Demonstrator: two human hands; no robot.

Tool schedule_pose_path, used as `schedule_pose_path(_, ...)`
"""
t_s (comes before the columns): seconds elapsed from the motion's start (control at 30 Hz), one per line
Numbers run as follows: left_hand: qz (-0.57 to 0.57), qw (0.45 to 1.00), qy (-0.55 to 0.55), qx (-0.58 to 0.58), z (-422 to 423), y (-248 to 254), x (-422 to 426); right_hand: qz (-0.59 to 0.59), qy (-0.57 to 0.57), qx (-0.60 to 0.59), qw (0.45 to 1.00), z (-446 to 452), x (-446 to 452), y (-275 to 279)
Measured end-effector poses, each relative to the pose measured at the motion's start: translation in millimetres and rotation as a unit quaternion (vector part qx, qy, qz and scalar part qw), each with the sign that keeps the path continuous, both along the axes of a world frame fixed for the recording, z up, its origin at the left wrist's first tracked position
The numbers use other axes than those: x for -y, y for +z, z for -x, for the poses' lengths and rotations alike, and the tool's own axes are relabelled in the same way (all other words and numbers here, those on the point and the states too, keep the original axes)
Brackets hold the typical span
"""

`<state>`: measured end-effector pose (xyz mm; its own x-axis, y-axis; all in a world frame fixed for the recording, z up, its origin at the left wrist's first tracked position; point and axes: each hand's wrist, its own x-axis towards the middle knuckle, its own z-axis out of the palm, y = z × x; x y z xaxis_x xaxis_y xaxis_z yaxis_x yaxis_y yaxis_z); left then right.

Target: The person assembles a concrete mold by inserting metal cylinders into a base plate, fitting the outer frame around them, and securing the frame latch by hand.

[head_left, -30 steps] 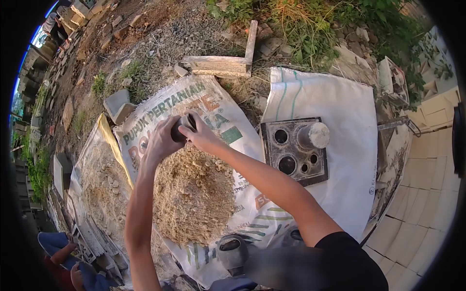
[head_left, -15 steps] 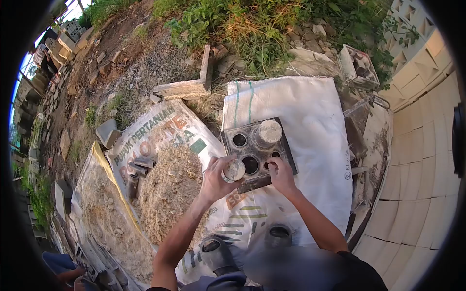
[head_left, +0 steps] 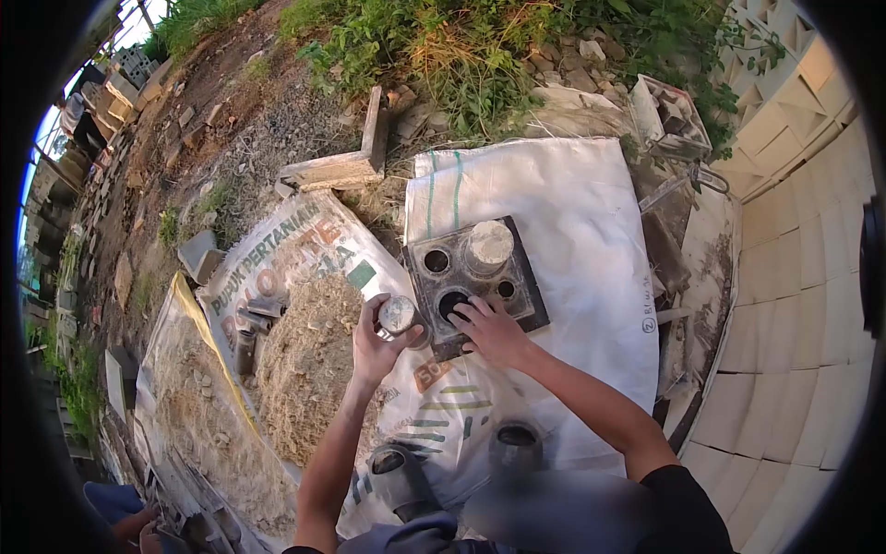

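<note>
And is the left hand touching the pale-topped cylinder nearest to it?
Touching. The head view shows the left hand curled around the pale-topped cylinder, holding it between fingers and thumb.

Right sleeve [head_left: 688, 503]: black, short, plain cloth, hem above elbow, loose cut. Left sleeve [head_left: 301, 550]: just dark edge at bottom of view. Forearms bare below sleeves. Left hand [head_left: 375, 355] and right hand [head_left: 498, 336] bare, ungloved, wrists bare too. Trousers [head_left: 406, 535]: dark, blue-grey, cloth creased and bunched near shin. Left shoe [head_left: 408, 485] and right shoe [head_left: 515, 454]: matching pair, dark grey to black, rounded toes, darker oval patch at front; exact type unclear. Blurred patch hides part of lap and clothing.
</note>
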<state>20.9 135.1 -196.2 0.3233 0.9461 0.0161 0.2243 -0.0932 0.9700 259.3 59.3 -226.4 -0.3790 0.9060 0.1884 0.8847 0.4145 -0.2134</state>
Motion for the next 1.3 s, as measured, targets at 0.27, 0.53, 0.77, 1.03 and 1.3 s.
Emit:
schedule_pose_path(0.27, 0.029, 0.999, 0.032, -0.011, 15.9, -22.3, 20.8, 0.018, 0.023, 0.027, 0.999, 1.7, -3.4, 8.7)
schedule_pose_path(0.53, 0.006, 1.0, 0.017, -0.003, -14.7, -16.3, 20.1, 0.026, 0.018, -0.093, 0.995, -9.0, -10.0, 45.9)
schedule_pose_path(0.77, 0.045, 0.998, -0.043, 0.022, -33.5, -21.9, 6.2, 0.029, -0.006, -0.205, 0.978, -15.6, -19.4, 56.4)
schedule_pose_path(1.03, 0.001, 0.998, -0.018, 0.062, -67.0, -18.3, -5.5, 0.015, -0.008, -0.225, 0.974, -20.5, -20.6, 67.4)
schedule_pose_path(1.3, 0.017, 0.979, -0.017, 0.205, -99.1, -38.7, -0.6, -0.045, 0.01, -0.208, 0.977, -19.4, -23.7, 66.1)
